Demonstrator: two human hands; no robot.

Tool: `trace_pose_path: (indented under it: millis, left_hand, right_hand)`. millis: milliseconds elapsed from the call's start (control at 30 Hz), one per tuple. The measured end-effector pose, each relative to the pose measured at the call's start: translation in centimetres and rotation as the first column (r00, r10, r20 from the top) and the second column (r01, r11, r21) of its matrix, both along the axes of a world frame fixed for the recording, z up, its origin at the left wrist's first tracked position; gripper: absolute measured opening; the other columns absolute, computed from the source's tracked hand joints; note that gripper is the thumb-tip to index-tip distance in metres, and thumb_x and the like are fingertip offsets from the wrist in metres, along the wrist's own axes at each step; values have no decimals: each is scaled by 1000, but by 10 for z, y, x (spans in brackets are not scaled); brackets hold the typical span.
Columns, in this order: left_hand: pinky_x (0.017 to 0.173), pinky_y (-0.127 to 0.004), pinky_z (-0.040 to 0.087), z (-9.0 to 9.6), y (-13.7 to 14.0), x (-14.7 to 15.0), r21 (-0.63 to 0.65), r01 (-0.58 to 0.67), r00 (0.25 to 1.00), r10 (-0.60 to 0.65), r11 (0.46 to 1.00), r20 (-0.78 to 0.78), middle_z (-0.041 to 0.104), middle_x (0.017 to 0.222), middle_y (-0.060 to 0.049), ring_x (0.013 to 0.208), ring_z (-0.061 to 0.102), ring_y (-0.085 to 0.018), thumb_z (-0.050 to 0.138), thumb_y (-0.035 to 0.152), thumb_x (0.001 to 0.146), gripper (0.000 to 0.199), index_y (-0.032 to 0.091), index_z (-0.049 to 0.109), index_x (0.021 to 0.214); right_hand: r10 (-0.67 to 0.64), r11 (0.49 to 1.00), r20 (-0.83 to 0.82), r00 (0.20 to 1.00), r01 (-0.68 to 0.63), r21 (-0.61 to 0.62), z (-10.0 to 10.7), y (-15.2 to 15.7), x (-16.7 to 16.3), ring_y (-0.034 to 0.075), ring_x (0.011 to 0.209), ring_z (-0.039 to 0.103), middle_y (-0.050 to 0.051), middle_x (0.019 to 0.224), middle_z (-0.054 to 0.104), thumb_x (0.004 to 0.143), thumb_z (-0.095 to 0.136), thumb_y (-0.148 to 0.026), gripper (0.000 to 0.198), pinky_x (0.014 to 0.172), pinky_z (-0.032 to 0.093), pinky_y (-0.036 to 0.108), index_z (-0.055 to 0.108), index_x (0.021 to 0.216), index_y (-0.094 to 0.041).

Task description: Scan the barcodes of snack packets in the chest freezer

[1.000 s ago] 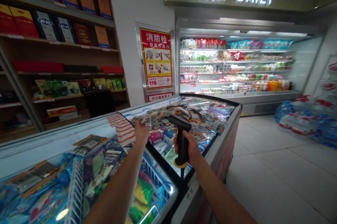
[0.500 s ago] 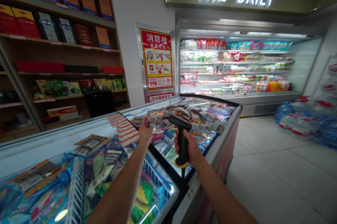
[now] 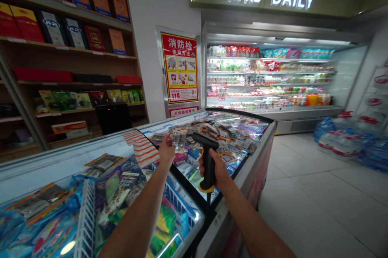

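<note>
My right hand [image 3: 218,167] is wrapped round the grip of a black and yellow barcode scanner [image 3: 208,161], held upright with its head tilted to the left. A cable runs down from the base of the grip. My left hand [image 3: 167,149] pinches a small clear packet [image 3: 179,137] with printing on it, just left of the scanner's head. What the printing says is too small to read. Below both hands is a chest freezer [image 3: 266,137] with a glass top, and several flat packets [image 3: 209,129] lie behind the hands.
A white basket divider [image 3: 85,215] and bagged ice creams fill the freezer's near left. An orange-striped sheet [image 3: 141,149] lies on the glass. Shelves of boxes [image 3: 117,44] stand left, a lit dairy fridge [image 3: 273,110] behind, and water bottles [image 3: 342,141] on the floor at right.
The whole view has shifted very slightly. Both hands keep their holds, with the scanner and the packet in nearly the same places.
</note>
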State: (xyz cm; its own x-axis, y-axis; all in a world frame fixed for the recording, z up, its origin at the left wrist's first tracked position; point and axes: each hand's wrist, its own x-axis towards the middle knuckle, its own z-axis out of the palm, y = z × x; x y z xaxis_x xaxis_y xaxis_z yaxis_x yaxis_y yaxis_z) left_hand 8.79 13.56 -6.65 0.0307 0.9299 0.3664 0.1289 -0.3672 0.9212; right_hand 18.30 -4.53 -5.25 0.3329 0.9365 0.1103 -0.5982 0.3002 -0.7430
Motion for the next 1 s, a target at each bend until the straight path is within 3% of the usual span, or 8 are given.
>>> trace_pose_path:
  millis: [200, 433, 633, 733, 800, 833, 900, 1000]
  left_hand:
    - [64, -24, 45, 14, -5, -21, -7, -196, 967, 192, 981, -169, 64, 89, -4, 78, 60, -16, 48, 1, 62, 58, 18, 49, 118]
    - [68, -26, 45, 16, 4, -87, 75, -352, 869, 356, 933, -345, 65, 95, -5, 79, 61, -18, 46, 7, 67, 57, 20, 46, 123]
    - [77, -34, 43, 32, -10, -140, 137, -463, 655, 442, 876, -612, 61, 102, -12, 94, 56, -26, 44, 10, 68, 45, 18, 59, 109]
    - [80, -42, 41, 36, -19, -155, 188, -595, 519, 551, 782, -653, 54, 112, -15, 102, 49, -31, 45, 22, 71, 39, 19, 59, 107]
    - [82, -45, 39, 36, -21, -161, 290, -619, 427, 623, 730, -655, 49, 115, -15, 107, 44, -32, 44, 26, 73, 38, 19, 58, 108]
    - [84, -45, 37, 35, -20, -163, 347, -594, 395, 639, 726, -660, 47, 118, -14, 108, 42, -32, 43, 27, 73, 39, 19, 56, 109]
    - [87, -48, 33, 34, -14, -166, 401, -495, 366, 604, 771, -708, 45, 122, -13, 112, 39, -32, 43, 31, 74, 39, 20, 55, 110]
    - [86, -57, 28, 31, 2, -177, 233, -433, 398, 417, 871, -817, 47, 121, -13, 113, 37, -37, 47, 45, 71, 37, 25, 57, 101]
  right_hand:
    - [-29, 1000, -37, 999, 29, -7, -1, 1, 2, 9, 37, 49, -1, 52, 58, 64, 60, -48, 37, 32, 40, 19, 57, 78, -14]
    - [-46, 999, -10, 999, 46, -4, -2, 0, 1, 9, 36, 48, -1, 51, 58, 66, 59, -46, 34, 33, 40, 20, 57, 78, -14]
    - [-45, 999, -10, 999, 45, -4, -3, 0, 2, 10, 37, 49, 0, 51, 58, 68, 56, -44, 31, 33, 41, 21, 57, 78, -15]
    - [-54, 999, -12, 998, 54, 2, -3, 0, 2, 10, 37, 49, 0, 51, 58, 68, 57, -44, 31, 33, 41, 20, 56, 78, -15]
    - [-58, 998, -9, 998, 58, 8, -3, 0, 2, 10, 37, 49, 0, 51, 58, 67, 58, -44, 31, 33, 41, 21, 56, 78, -15]
    - [-59, 998, -3, 998, 59, 12, -3, 0, 2, 10, 37, 49, 0, 51, 58, 67, 58, -44, 31, 33, 41, 21, 56, 78, -15]
    - [-60, 998, 12, 998, 60, 19, -3, 0, 2, 10, 37, 49, 0, 52, 58, 66, 58, -44, 33, 33, 41, 21, 57, 79, -15]
    - [-53, 998, 14, 998, 53, 19, -4, 1, 2, 10, 37, 48, -1, 52, 58, 66, 58, -45, 34, 34, 41, 21, 58, 81, -15]
